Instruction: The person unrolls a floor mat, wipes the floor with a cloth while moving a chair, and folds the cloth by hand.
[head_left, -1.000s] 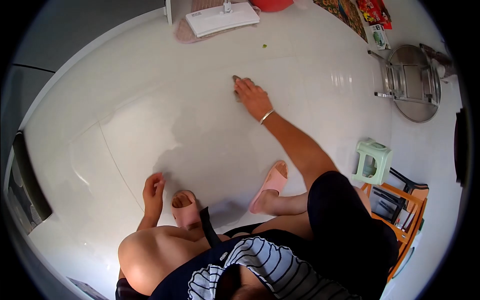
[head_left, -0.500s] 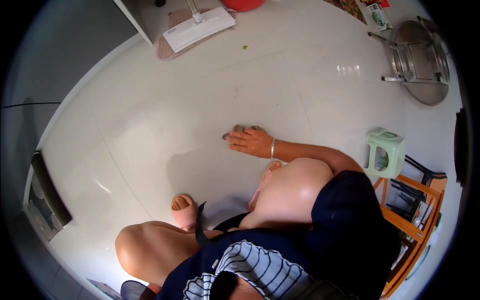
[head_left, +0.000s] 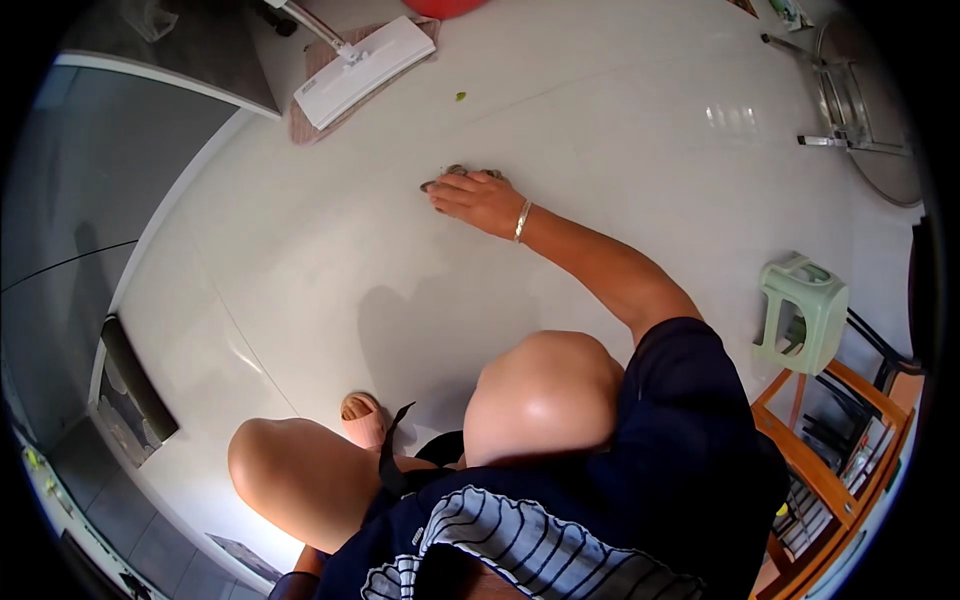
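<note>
Grey-brown crumpled material [head_left: 456,169], apparently cloth, lies on the glossy off-white tiled floor [head_left: 620,150], held beneath the flattened right hand [head_left: 478,202], presumably for steady contact, while the left hand's state cannot be told, being out of view.

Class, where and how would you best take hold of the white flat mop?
Probably the slim pole, wrapped round, coming from the open floor right of it in the picture; a dark panel flanks its left, and the broad head is harder to encircle.
</note>
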